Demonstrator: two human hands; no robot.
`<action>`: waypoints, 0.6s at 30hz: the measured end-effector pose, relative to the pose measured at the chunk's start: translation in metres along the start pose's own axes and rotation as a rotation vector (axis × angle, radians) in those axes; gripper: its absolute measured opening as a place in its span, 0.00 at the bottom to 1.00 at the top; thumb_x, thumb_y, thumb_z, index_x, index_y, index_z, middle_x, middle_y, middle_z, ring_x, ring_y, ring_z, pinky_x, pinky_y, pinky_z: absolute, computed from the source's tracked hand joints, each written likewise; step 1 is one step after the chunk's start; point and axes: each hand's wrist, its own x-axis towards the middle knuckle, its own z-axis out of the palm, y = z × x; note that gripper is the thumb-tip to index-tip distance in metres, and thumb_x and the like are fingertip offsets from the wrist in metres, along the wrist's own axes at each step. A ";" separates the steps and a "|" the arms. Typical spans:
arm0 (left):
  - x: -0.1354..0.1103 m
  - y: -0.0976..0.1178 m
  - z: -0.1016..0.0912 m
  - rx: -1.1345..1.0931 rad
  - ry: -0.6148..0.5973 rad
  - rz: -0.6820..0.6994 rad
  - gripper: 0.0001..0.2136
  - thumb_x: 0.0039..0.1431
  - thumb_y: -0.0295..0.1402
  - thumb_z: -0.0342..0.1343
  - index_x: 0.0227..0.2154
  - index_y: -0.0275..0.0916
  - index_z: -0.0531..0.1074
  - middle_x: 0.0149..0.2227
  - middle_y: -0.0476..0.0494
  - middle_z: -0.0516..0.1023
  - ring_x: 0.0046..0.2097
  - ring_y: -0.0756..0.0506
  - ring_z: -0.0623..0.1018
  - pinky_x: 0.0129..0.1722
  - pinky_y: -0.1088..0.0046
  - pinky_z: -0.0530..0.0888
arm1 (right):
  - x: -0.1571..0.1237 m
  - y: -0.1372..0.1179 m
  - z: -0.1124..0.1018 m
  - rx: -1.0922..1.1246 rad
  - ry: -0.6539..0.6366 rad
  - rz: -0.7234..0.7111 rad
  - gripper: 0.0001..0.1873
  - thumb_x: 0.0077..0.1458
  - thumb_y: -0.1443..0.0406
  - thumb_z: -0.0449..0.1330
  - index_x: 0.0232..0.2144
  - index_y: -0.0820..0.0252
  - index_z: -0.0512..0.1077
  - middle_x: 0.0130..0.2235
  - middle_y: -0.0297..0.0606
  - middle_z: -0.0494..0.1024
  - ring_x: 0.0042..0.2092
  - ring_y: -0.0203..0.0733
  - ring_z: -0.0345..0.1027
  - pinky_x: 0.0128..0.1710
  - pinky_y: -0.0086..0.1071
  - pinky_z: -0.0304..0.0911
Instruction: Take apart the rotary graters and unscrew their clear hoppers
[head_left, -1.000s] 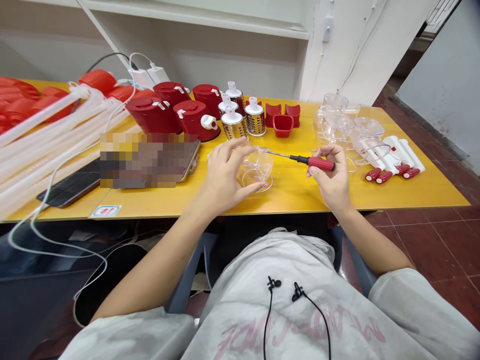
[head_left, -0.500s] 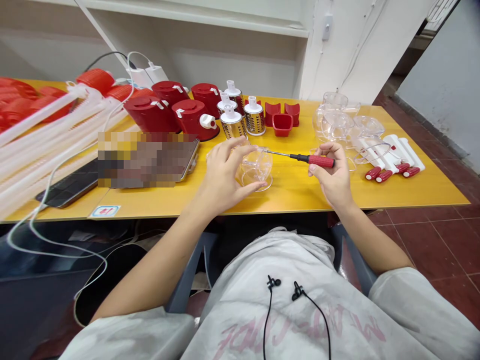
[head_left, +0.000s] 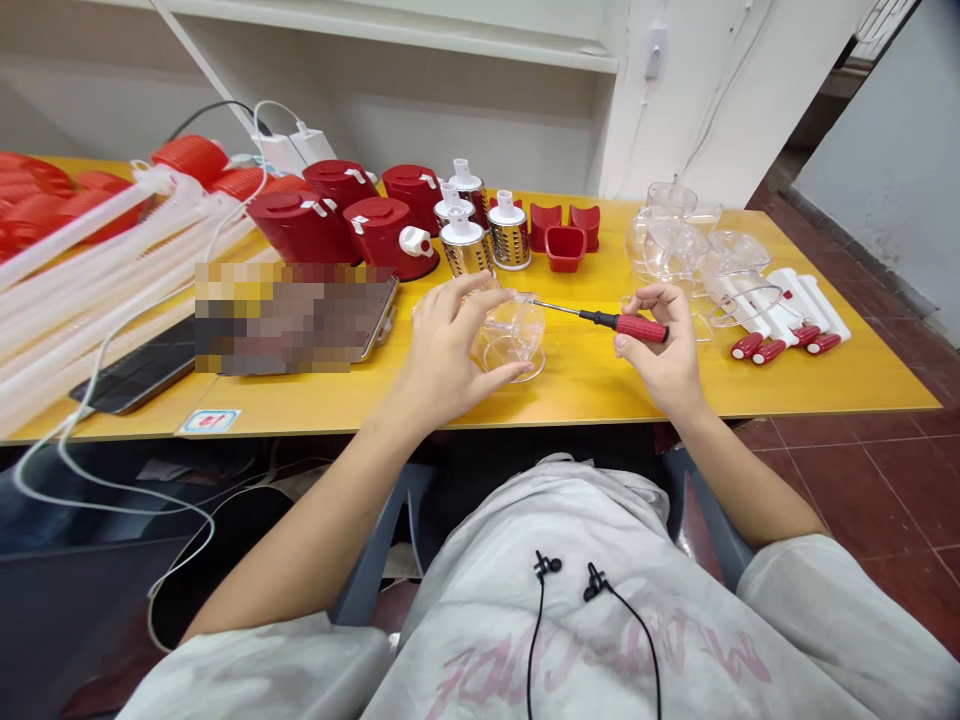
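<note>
My left hand (head_left: pixel 442 350) curls round a clear plastic housing (head_left: pixel 514 338) that rests on the yellow table (head_left: pixel 592 385), fingers on top and thumb below. My right hand (head_left: pixel 664 350) pinches the red handle of a screwdriver (head_left: pixel 615 320). The metal shaft points left, and its tip reaches the top of the clear housing.
Behind stand red grater bodies (head_left: pixel 379 235), metal drums with white caps (head_left: pixel 465 245), and small red pushers (head_left: pixel 564 245). More clear housings (head_left: pixel 675 245) and white handles with red ends (head_left: pixel 787 320) lie at the right. White tubes (head_left: pixel 90 280), cables and a phone (head_left: pixel 139 375) fill the left.
My right hand's fingers have shifted slightly on the screwdriver handle. The left hand and the clear housing have stayed in place.
</note>
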 end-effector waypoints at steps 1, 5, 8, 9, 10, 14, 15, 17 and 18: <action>0.000 0.000 0.000 -0.001 0.003 0.002 0.43 0.72 0.61 0.82 0.81 0.51 0.75 0.86 0.26 0.74 0.85 0.18 0.74 0.89 0.27 0.67 | 0.000 0.000 0.000 -0.007 -0.001 0.007 0.30 0.70 0.46 0.84 0.61 0.44 0.73 0.54 0.37 0.80 0.46 0.43 0.77 0.38 0.35 0.80; 0.000 0.000 0.001 -0.010 -0.004 -0.018 0.42 0.72 0.61 0.82 0.81 0.53 0.76 0.86 0.28 0.74 0.86 0.18 0.74 0.89 0.26 0.66 | 0.002 -0.005 -0.005 -0.018 -0.065 0.131 0.30 0.79 0.34 0.75 0.60 0.43 0.73 0.42 0.29 0.79 0.29 0.36 0.69 0.26 0.31 0.70; 0.000 0.000 0.001 -0.014 0.005 -0.011 0.43 0.72 0.62 0.82 0.80 0.53 0.76 0.85 0.28 0.74 0.85 0.18 0.74 0.89 0.26 0.66 | 0.003 -0.006 -0.008 0.010 -0.096 0.167 0.31 0.78 0.32 0.75 0.59 0.43 0.72 0.34 0.24 0.75 0.25 0.35 0.65 0.23 0.30 0.65; 0.000 0.000 0.001 -0.013 0.008 -0.005 0.42 0.72 0.62 0.82 0.80 0.53 0.76 0.85 0.28 0.75 0.85 0.18 0.74 0.89 0.27 0.66 | 0.003 -0.006 -0.009 0.024 -0.082 0.152 0.32 0.77 0.33 0.77 0.58 0.43 0.72 0.36 0.24 0.75 0.26 0.35 0.65 0.24 0.30 0.67; 0.000 0.000 0.001 -0.012 0.011 0.003 0.42 0.73 0.63 0.81 0.80 0.52 0.76 0.85 0.27 0.75 0.85 0.18 0.75 0.89 0.27 0.67 | 0.003 -0.006 -0.008 0.039 -0.065 0.130 0.32 0.75 0.36 0.80 0.58 0.43 0.73 0.39 0.26 0.76 0.28 0.35 0.67 0.25 0.30 0.70; 0.000 -0.001 0.002 -0.008 0.019 0.017 0.42 0.74 0.64 0.79 0.80 0.51 0.76 0.85 0.27 0.75 0.85 0.19 0.75 0.88 0.27 0.67 | 0.001 -0.004 -0.003 0.082 -0.025 0.089 0.30 0.67 0.50 0.86 0.57 0.44 0.73 0.51 0.33 0.78 0.36 0.38 0.72 0.33 0.34 0.80; 0.000 -0.002 0.002 -0.007 0.018 0.012 0.42 0.74 0.65 0.79 0.81 0.51 0.76 0.85 0.27 0.75 0.85 0.18 0.75 0.88 0.27 0.67 | 0.000 -0.004 -0.002 0.077 -0.020 0.090 0.30 0.66 0.51 0.86 0.57 0.45 0.73 0.52 0.34 0.79 0.37 0.38 0.72 0.34 0.35 0.81; 0.000 -0.002 0.002 -0.004 0.015 0.001 0.43 0.73 0.65 0.80 0.80 0.52 0.76 0.85 0.27 0.75 0.85 0.18 0.75 0.88 0.27 0.66 | -0.001 -0.005 0.001 0.050 0.003 0.090 0.30 0.66 0.50 0.86 0.55 0.46 0.73 0.53 0.35 0.81 0.38 0.38 0.73 0.36 0.35 0.81; 0.000 -0.002 0.002 -0.003 0.015 -0.002 0.43 0.73 0.65 0.80 0.80 0.52 0.76 0.85 0.27 0.75 0.85 0.18 0.75 0.88 0.27 0.66 | -0.001 -0.005 0.001 0.036 0.017 0.088 0.30 0.67 0.47 0.85 0.55 0.46 0.74 0.54 0.36 0.82 0.37 0.37 0.73 0.35 0.34 0.79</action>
